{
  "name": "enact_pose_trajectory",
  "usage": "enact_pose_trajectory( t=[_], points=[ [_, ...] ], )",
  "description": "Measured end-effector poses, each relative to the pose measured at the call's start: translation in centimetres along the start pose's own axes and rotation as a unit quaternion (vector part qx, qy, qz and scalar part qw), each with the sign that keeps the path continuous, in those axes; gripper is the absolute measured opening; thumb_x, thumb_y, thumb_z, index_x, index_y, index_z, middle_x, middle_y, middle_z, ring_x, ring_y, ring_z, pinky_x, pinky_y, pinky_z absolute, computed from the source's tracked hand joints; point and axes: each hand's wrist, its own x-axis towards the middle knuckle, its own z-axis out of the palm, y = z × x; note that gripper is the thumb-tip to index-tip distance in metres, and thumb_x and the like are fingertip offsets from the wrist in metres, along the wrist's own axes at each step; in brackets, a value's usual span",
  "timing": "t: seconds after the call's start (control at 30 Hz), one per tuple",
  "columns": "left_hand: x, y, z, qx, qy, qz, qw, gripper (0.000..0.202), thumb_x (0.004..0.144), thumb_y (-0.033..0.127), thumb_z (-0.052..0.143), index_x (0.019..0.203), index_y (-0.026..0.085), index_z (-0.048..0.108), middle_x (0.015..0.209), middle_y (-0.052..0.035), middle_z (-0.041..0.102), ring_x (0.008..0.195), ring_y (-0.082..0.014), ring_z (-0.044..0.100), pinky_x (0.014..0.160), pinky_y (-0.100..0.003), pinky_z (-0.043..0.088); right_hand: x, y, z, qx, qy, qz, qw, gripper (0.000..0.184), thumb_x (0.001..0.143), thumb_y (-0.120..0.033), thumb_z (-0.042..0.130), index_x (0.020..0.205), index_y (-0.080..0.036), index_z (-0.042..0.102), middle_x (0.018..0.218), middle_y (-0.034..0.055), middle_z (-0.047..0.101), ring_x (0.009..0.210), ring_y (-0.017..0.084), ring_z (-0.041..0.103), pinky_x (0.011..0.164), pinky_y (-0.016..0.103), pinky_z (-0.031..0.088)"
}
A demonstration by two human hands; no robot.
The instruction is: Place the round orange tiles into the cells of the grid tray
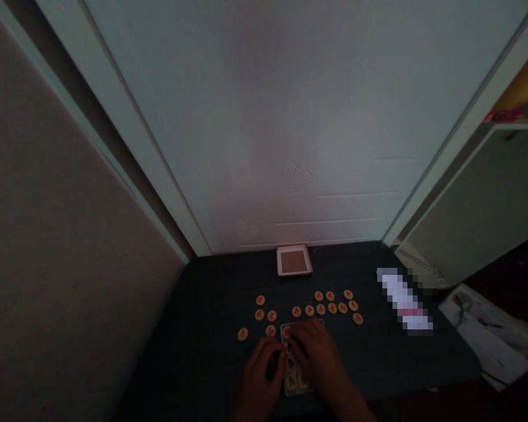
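Left hand [261,372] and right hand [320,356] are curled close together over the box [298,392] on the counter [193,346], can't tell if they're pinching anything. Loose red-marked discs [332,308] sit scattered beyond it.

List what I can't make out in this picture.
In the head view:
- Part of the tray: covered by the right hand.
- Whether the left hand grips anything: fingertips dark and blurred.
- Exact characters on the red-marked discs: too small, blurred.
- The bright object at right: pixelated.
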Motion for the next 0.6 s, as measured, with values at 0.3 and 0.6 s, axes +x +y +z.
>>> enact_pose_trajectory(
  t=[0.3,0.6],
  points=[
    [-0.05,-0.17,0.05,-0.007,0.008,0.002,1.000,0.016,0.095,0.030,0.053,0.100,0.025,0.068,0.099,-0.0050,0.071,0.091,-0.0193,0.069,0.082,-0.029,0.058,-0.19,0.24,0.29,0.002,0.007,0.006,1.000,0.026,0.086,-0.009,0.070,0.106,-0.025,0.068,0.100,0.0015,0.073,0.093,0.021,0.066,0.086,0.035,0.052],
    [-0.16,-0.31,0.17,-0.019,-0.003,-0.003,1.000,0.015,0.097,0.029,0.053,0.100,0.025,0.067,0.101,-0.0046,0.069,0.092,-0.0181,0.068,0.083,-0.028,0.056,-0.33,0.10,-0.12,0.023,0.011,0.000,1.000,0.027,0.088,-0.007,0.066,0.108,-0.025,0.067,0.102,0.0025,0.072,0.094,0.022,0.065,0.087,0.036,0.052]
  ],
)
